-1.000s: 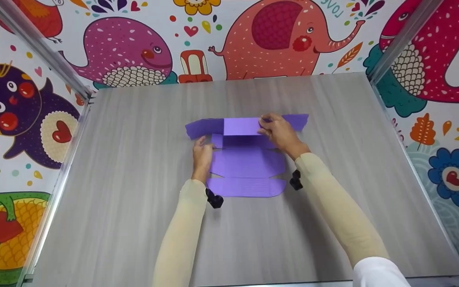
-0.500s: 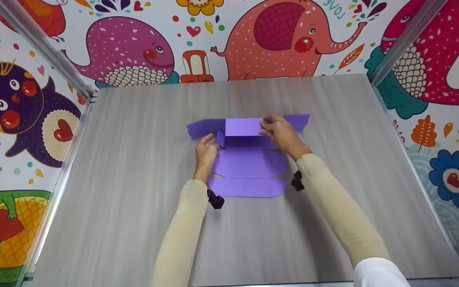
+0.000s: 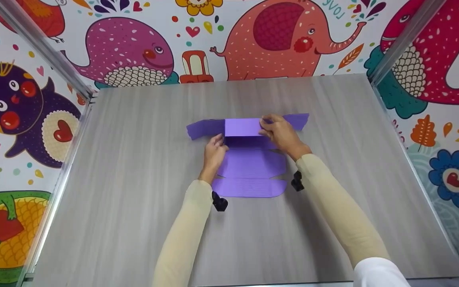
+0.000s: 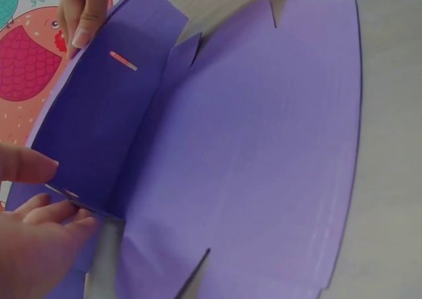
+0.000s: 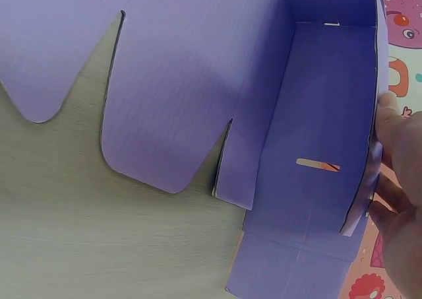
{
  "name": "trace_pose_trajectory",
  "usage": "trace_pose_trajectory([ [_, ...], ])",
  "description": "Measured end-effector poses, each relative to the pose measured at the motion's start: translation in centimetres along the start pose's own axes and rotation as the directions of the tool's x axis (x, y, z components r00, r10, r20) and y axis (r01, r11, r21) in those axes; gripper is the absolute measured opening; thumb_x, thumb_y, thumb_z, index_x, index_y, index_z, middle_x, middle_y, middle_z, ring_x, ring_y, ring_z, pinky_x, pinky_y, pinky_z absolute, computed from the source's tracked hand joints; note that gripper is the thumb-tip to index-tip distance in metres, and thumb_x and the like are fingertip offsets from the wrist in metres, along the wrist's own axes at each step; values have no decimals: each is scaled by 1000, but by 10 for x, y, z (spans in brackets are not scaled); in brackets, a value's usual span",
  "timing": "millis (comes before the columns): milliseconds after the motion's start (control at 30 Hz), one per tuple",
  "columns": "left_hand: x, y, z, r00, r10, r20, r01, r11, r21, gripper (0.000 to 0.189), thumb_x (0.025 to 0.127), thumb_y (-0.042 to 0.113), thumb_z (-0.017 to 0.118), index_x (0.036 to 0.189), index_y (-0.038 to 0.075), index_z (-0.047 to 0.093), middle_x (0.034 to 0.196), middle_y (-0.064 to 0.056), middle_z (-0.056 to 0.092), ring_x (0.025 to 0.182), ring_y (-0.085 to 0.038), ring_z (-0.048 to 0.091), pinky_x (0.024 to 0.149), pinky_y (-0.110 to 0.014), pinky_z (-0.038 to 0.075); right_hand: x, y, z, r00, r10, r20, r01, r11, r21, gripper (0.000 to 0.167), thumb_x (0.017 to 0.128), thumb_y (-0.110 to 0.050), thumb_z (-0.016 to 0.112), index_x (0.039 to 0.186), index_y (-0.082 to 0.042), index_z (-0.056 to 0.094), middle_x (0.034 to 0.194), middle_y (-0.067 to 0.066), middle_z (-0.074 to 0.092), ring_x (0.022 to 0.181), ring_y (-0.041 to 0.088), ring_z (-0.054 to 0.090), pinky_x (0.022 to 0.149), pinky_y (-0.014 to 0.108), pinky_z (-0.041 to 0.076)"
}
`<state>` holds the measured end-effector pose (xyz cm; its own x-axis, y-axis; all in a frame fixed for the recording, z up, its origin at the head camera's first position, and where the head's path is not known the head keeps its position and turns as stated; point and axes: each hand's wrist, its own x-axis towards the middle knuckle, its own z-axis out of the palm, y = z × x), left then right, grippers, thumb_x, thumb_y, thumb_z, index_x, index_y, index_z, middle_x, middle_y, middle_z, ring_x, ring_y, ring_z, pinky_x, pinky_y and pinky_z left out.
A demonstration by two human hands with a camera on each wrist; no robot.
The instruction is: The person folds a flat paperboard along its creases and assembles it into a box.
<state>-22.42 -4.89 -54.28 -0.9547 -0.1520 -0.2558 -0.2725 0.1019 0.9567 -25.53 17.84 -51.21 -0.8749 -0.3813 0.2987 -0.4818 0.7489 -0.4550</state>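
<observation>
A partly folded purple cardboard box [image 3: 249, 163] lies on the table, its back wall standing and a narrow top panel [image 3: 242, 127] bent forward. My right hand [image 3: 285, 134] pinches that panel near its right end; the right wrist view shows the thumb and fingers at its edge. My left hand [image 3: 214, 156] is at the left end of the back wall. In the left wrist view its fingers [image 4: 59, 216] touch the small end flap from outside, with the thumb [image 4: 30, 166] held apart above. The raised end flap [image 5: 333, 2] shows in the right wrist view.
Long side flaps extend left [image 3: 205, 128] and right [image 3: 298, 120] from the back wall. The front flap [image 3: 249, 187] lies flat toward me. Around the box is the grey wood-grain table [image 3: 142, 159], bordered by metal posts and a wall printed with cartoon animals [image 3: 273, 40].
My left hand has moved right and inward, and the small left end flap has swung up against the back wall's end. My right hand keeps its hold on the panel.
</observation>
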Motion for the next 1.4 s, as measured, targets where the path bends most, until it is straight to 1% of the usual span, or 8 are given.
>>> trace_pose_trajectory([
  [233,-4,-2,0,999,-6,49,5,1000,21,65,83,-4,56,146,-2,46,148,-20,52,142,-30,48,117,-37,39,0,0,-2,998,30,46,-31,999,18,36,96,-20,67,128,-4,67,131,18,64,125,38,58,106,48,48],
  [500,-7,-2,-3,994,14,105,-27,992,122,70,83,-1,57,150,0,38,151,-18,49,145,-28,43,122,-38,31,1,0,-4,995,43,86,-46,999,25,39,97,-21,65,131,-5,64,135,18,62,128,38,56,108,49,47],
  [667,-9,-4,-2,995,37,92,-52,985,166,68,84,0,57,150,1,38,149,-17,51,144,-27,44,123,-39,31,2,-1,-4,995,38,90,-41,999,31,39,97,-21,66,131,-4,64,134,19,62,128,38,56,108,49,46],
  [833,-11,-8,0,997,59,47,-64,992,107,62,85,-2,56,145,0,45,146,-17,55,140,-29,49,117,-39,39,2,-1,-6,995,50,85,-52,998,22,38,96,-21,66,130,-4,65,133,19,62,128,37,56,108,48,47],
  [967,-11,-13,2,997,65,32,-67,994,85,59,85,-1,56,144,1,48,145,-17,56,140,-29,50,116,-39,40,2,0,-6,991,78,109,-83,996,37,40,97,-23,65,132,-4,62,136,17,61,130,36,55,109,46,46],
  [1233,-13,-15,2,989,100,110,-116,983,140,59,91,-1,53,148,-1,38,152,-22,46,143,-33,45,120,-39,36,3,1,-9,972,144,186,-156,986,52,66,87,-36,78,139,-1,55,146,15,56,140,34,48,117,46,39],
  [1300,-13,-17,2,987,106,124,-122,983,136,60,91,-2,52,149,-2,36,154,-23,44,145,-33,43,120,-39,35,3,0,-11,970,143,195,-153,988,37,67,85,-33,80,139,-2,55,146,15,55,140,35,48,117,47,39],
  [1400,-16,-18,4,982,123,145,-149,970,191,61,92,-1,54,149,-1,35,152,-21,46,145,-32,42,122,-41,32,5,-1,-13,976,118,182,-125,992,29,61,85,-27,81,137,-2,59,144,16,57,137,36,51,115,47,42],
])
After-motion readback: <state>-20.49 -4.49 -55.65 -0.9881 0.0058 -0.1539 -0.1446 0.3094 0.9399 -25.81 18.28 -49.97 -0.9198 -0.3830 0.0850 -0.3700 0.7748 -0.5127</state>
